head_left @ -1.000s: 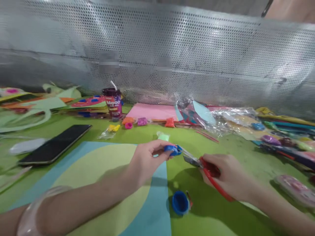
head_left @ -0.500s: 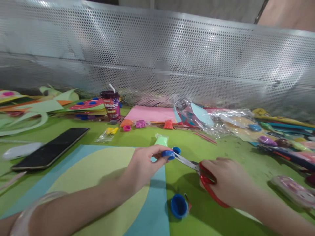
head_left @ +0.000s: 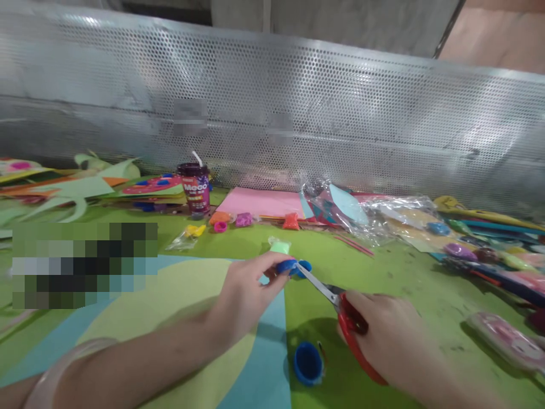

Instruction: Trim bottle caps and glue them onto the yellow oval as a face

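My left hand (head_left: 244,289) pinches a small blue plastic cap (head_left: 286,266) between thumb and fingers, above the edge of a light blue sheet (head_left: 272,318) with a pale yellow-green round shape (head_left: 179,318) on it. In my right hand (head_left: 392,332) are red-handled scissors (head_left: 319,286), with the blade tips touching the cap's right side. Whether the blades cut into it I cannot tell. Just behind the tips lies a second blue cap (head_left: 305,268). Nearer to me, a deeper blue cap (head_left: 308,363) rests on the green table (head_left: 340,363) with its hollow side up.
Small clay packets stand farther back: light green (head_left: 280,246), red (head_left: 291,221), purple (head_left: 244,220) and yellow (head_left: 193,231). Behind them are a drink cup (head_left: 195,190), pink paper (head_left: 264,203) and clear plastic bags (head_left: 374,218). A perforated metal panel (head_left: 272,85) borders the back.
My right hand and the scissors have shifted slightly left and down, the blades now steeper against the cap. My left hand has tilted the cap a little. The camera view has shifted slightly.
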Available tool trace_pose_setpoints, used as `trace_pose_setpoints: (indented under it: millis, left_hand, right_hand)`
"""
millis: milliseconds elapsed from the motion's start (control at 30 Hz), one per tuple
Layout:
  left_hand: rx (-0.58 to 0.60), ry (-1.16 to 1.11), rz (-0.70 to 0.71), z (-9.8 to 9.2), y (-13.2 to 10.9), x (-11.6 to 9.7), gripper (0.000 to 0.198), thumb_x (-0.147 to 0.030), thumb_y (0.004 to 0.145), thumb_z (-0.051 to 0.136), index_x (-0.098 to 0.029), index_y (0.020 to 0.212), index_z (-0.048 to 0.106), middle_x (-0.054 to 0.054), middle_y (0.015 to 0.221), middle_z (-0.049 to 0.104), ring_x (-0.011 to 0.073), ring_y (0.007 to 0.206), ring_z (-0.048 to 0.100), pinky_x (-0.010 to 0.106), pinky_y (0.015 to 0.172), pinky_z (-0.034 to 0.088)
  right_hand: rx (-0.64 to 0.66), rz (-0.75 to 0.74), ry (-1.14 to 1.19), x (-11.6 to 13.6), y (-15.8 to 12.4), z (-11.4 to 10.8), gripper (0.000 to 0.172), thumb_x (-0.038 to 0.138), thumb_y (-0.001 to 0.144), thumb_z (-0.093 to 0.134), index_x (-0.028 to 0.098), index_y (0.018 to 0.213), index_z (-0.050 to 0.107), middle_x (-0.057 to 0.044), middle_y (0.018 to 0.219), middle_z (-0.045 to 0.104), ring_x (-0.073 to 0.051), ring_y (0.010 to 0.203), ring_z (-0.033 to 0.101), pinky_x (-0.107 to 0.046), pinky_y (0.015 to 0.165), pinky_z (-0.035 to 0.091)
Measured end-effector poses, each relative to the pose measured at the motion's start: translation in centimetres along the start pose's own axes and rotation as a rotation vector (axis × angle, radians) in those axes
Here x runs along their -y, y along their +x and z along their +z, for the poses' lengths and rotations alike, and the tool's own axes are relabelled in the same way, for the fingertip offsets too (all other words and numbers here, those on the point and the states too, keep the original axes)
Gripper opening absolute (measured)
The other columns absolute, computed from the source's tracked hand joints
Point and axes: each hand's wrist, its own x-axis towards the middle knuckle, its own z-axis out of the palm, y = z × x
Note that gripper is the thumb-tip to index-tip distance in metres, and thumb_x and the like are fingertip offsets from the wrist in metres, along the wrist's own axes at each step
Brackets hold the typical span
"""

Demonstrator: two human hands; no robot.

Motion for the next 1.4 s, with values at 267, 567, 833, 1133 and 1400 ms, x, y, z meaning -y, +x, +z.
trace_pose_setpoints:
  millis: [267, 567, 833, 1133, 1400]
  left_hand:
    - [-0.01, -0.121, -0.076, 0.1, 0.2, -0.1, 0.009, -0.016, 0.074, 0.056, -0.019, 0.08, 0.061, -0.002, 0.068, 0.066, 0.012, 0.06, 0.063, 0.022, 0.059, 0.05]
    - [0.004, -0.332, -0.25, 0.4, 0.5, -1.0, 0.006, -0.017, 0.073, 0.057, -0.019, 0.076, 0.061, -0.001, 0.066, 0.066, 0.0118, 0.06, 0.062, 0.02, 0.054, 0.05]
    - [-0.016, -0.351, -0.221, 0.3, 0.3, -0.8, 0.008, -0.018, 0.074, 0.056, -0.019, 0.08, 0.061, 0.0, 0.07, 0.066, 0.0126, 0.064, 0.061, 0.023, 0.059, 0.05]
    - [-0.016, -0.247, -0.107, 0.3, 0.0, -0.2, 0.01, -0.015, 0.074, 0.056, -0.019, 0.081, 0.061, 0.002, 0.078, 0.066, 0.0149, 0.074, 0.061, 0.025, 0.068, 0.05]
    - [0.016, -0.288, -0.165, 0.2, 0.0, -0.5, 0.01, -0.015, 0.074, 0.055, -0.019, 0.08, 0.061, 0.001, 0.071, 0.064, 0.0134, 0.066, 0.06, 0.024, 0.062, 0.048]
  right_hand:
    - [0.082, 0.077, 0.405, 0.8, 0.3, 0.1, 0.018, 0.021, 0.07, 0.045, 0.021, 0.053, 0.04, 0.002, 0.046, 0.051, -0.01, 0.036, 0.041, -0.021, 0.039, 0.025]
    - [0.225, 0.13, 0.823, 1.3, 0.7, -0.7, 0.013, 0.017, 0.069, 0.041, 0.019, 0.056, 0.044, 0.005, 0.046, 0.04, -0.008, 0.041, 0.033, -0.02, 0.037, 0.026]
    - [0.092, 0.026, 0.522, 0.5, 0.5, 0.0, 0.013, 0.019, 0.07, 0.044, 0.021, 0.057, 0.044, 0.003, 0.048, 0.049, -0.01, 0.04, 0.04, -0.021, 0.039, 0.028]
    - [-0.067, -0.036, 0.235, 0.3, 0.2, 0.4, 0.013, 0.024, 0.072, 0.046, 0.022, 0.059, 0.045, 0.0, 0.051, 0.055, -0.012, 0.04, 0.045, -0.022, 0.041, 0.029]
    - [-0.019, -0.072, 0.264, 0.4, 0.3, 0.6, 0.012, 0.023, 0.072, 0.045, 0.022, 0.06, 0.044, 0.0, 0.051, 0.053, -0.012, 0.041, 0.046, -0.023, 0.041, 0.03]
